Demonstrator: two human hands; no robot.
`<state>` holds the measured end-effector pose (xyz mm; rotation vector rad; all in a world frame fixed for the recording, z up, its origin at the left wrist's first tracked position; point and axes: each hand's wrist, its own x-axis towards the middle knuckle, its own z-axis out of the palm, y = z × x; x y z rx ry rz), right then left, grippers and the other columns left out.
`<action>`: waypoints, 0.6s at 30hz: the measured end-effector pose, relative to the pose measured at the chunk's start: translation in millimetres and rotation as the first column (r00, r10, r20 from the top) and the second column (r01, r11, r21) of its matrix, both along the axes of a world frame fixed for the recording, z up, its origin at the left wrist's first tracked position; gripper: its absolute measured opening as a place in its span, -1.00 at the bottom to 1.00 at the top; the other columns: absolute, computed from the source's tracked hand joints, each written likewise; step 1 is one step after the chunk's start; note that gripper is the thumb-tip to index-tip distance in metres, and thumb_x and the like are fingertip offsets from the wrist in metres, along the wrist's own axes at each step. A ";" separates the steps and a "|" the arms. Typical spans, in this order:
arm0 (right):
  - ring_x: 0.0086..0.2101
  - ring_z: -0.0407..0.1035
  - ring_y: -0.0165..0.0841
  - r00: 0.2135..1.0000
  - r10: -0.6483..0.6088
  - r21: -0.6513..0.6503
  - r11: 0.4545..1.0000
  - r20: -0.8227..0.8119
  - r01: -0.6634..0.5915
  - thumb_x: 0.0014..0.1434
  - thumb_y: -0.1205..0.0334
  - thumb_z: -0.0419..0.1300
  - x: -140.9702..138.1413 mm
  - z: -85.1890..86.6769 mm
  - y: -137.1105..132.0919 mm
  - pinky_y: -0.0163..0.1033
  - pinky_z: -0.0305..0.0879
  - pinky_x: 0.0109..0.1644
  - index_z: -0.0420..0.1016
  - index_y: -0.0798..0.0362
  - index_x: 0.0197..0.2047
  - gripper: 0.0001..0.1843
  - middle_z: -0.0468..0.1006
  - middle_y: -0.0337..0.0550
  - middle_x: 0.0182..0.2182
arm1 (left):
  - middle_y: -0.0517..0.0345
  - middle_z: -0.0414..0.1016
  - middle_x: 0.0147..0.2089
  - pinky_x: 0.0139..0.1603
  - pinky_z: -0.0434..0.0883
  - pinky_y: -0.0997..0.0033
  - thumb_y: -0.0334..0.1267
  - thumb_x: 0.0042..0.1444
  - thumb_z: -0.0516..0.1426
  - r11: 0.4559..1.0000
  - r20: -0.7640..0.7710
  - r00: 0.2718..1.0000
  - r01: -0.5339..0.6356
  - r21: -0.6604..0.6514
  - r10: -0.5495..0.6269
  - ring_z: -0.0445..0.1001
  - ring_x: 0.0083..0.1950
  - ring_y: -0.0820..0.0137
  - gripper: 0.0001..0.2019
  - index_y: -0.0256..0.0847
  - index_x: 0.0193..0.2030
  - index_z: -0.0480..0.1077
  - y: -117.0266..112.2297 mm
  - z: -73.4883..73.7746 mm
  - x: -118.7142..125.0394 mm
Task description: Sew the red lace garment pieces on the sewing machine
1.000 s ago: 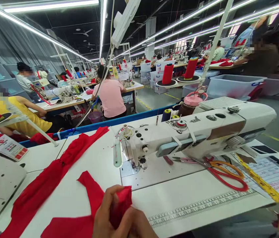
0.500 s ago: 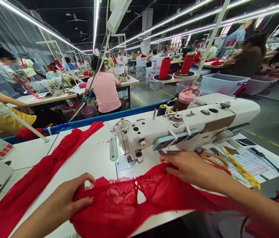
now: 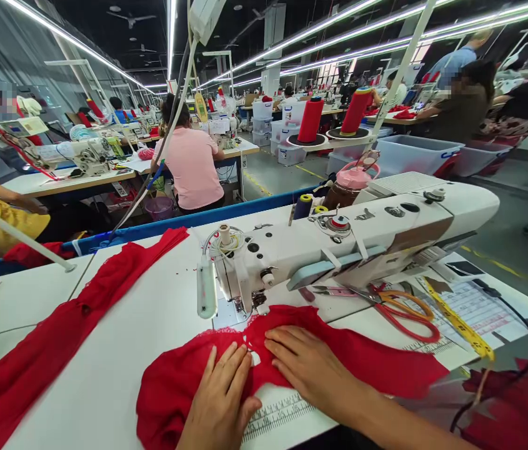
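A red lace-edged bra piece (image 3: pixel 362 356) lies spread on the white sewing table, its middle gap in front of the sewing machine (image 3: pixel 264 262). My left hand (image 3: pixel 226 390) rests flat on the left cup, fingers stretched out toward the machine. Just right of the gap, my right hand (image 3: pixel 308 365) lies on the other cup with its fingers extended. Both palms press the cloth from above. The fabric's upper edge reaches close to the presser foot (image 3: pixel 258 301); whether it is under the foot I cannot tell.
Long red garment pieces (image 3: pixel 71 319) lie bundled along the left. Orange- and red-handled scissors (image 3: pixel 404 312), a yellow tape measure (image 3: pixel 460 319) and a paper sheet (image 3: pixel 493 306) lie right of the machine. Red thread cones (image 3: pixel 310 122) stand behind. A co-worker in pink (image 3: pixel 193 162) sits ahead.
Both hands have come inward and flattened onto the red cloth, which was held up and stretched between them. The cloth now lies on the table nearer the needle, and the scissors are uncovered.
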<state>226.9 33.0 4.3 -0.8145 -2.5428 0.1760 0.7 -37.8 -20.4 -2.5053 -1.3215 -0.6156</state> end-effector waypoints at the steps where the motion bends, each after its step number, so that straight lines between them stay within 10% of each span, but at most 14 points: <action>1: 0.02 0.42 -0.15 1.000 0.013 0.002 1.000 -0.005 -0.013 0.36 0.44 -0.01 -1.8 2.6 1.0 0.01 0.39 0.13 0.47 0.11 0.10 -0.66 0.56 0.02 0.02 | -0.16 0.55 0.15 0.14 0.54 0.01 -0.12 0.40 -0.01 1.000 0.015 1.000 -0.006 -0.004 0.006 0.50 0.21 0.13 -0.58 -0.36 0.24 0.31 1.1 2.5 -0.7; 12: 0.02 0.37 -0.18 0.995 0.100 -0.057 0.994 0.030 -0.099 0.35 0.25 0.13 -31.0 -6.8 20.6 -0.02 0.26 0.15 0.42 0.10 0.09 -0.73 0.55 -0.02 0.00 | -0.10 0.47 0.24 0.32 0.27 0.00 -0.53 0.23 -0.04 0.982 -0.056 0.986 -0.150 0.112 0.157 0.41 0.27 0.13 -0.61 -0.32 0.14 0.39 13.4 -26.9 -5.6; 18: 0.02 0.36 -0.19 0.995 0.091 -0.009 0.996 -0.044 -0.091 0.34 0.26 0.15 -27.5 -12.8 18.0 -0.04 0.21 0.16 0.40 0.10 0.13 -0.69 0.55 -0.03 0.02 | -0.05 0.48 0.21 0.38 0.10 0.03 -0.51 0.27 -0.04 0.984 -0.001 0.986 -0.168 0.051 0.168 0.36 0.27 0.16 -0.58 -0.36 0.25 0.29 9.7 -18.2 -5.6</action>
